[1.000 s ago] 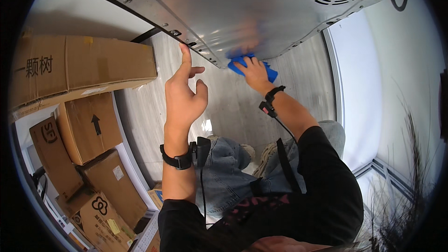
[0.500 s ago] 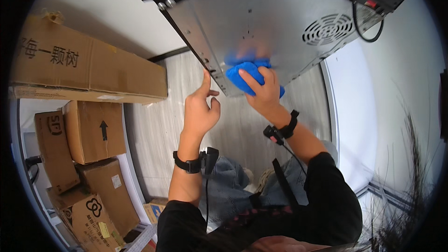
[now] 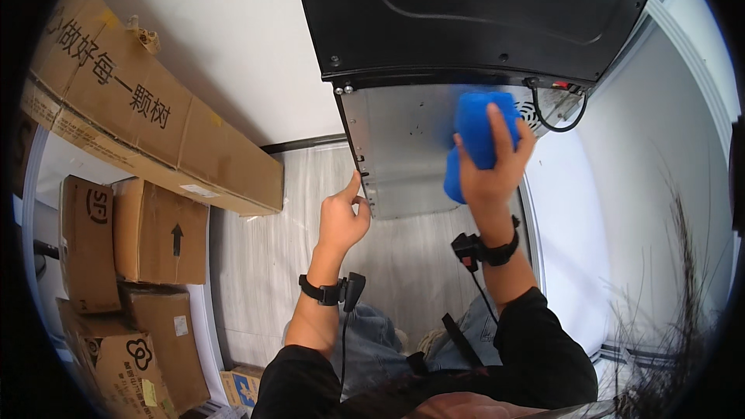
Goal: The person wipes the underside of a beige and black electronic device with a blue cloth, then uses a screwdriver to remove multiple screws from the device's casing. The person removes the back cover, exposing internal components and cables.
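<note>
My right hand (image 3: 497,167) is closed on a folded blue cloth (image 3: 477,120) and presses it against the bare metal panel (image 3: 403,151) of a black cabinet (image 3: 466,15). Part of the cloth hangs below my fingers. The cloth covers some of the round vent grille (image 3: 529,114) on the panel's right. At the panel's left edge is my left hand (image 3: 344,217), holding nothing. Its index finger stretches up to the slotted edge, while the other fingers are partly curled.
A long cardboard box (image 3: 163,124) lies on the left above stacked cartons (image 3: 164,233) on a shelf. A black cable (image 3: 555,128) loops from the cabinet's right side. Below the panel runs the light wood-look floor (image 3: 272,264); a white wall (image 3: 644,202) stands on the right.
My right hand has moved the cloth up and right across the panel towards the vent grille. My left hand stays at the panel's left edge. The view has shifted, showing more of the cabinet's black face.
</note>
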The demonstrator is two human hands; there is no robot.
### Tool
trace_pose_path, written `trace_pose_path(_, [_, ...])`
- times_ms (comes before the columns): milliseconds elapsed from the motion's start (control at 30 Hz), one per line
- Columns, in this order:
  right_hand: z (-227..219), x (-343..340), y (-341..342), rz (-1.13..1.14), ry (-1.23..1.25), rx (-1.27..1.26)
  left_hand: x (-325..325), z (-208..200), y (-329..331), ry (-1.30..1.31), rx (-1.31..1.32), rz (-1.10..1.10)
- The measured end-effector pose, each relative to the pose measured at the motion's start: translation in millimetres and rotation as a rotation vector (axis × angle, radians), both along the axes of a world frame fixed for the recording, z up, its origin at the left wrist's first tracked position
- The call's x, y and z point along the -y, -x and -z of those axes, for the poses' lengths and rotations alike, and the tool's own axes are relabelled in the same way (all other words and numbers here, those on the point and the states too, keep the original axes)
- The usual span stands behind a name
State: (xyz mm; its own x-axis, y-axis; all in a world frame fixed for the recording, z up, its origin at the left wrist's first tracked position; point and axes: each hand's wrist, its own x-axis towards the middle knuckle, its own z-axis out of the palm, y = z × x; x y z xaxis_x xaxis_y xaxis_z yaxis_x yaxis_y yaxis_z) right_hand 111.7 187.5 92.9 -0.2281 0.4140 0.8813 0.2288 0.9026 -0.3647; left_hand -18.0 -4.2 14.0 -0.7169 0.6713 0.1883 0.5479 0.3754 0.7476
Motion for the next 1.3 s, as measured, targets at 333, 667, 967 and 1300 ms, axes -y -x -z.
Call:
trace_pose_path(333, [-42.3, 73.5, 49.2, -0.409, -0.017, 0.103, -4.1, 4.2, 5.6, -0.080, -0.047, 0.034])
trace_pose_path(667, [-74.4, 4.7, -9.4, -0.136, 0.027, 0.023, -2.5, 9.0, -1.0, -0.067, -0.015, -0.119])
trace_pose_path(967, [-83.6, 38.8, 11.1, -0.158, 0.032, 0.062, -17.5, 4.5, -11.9, -0.099, -0.057, -0.170])
trace_pose_path(1300, [-102.2, -33.6, -64.2, 0.073, 0.135, -0.145, -14.4, -132.9, 33.5, -0.598, -0.133, -0.016])
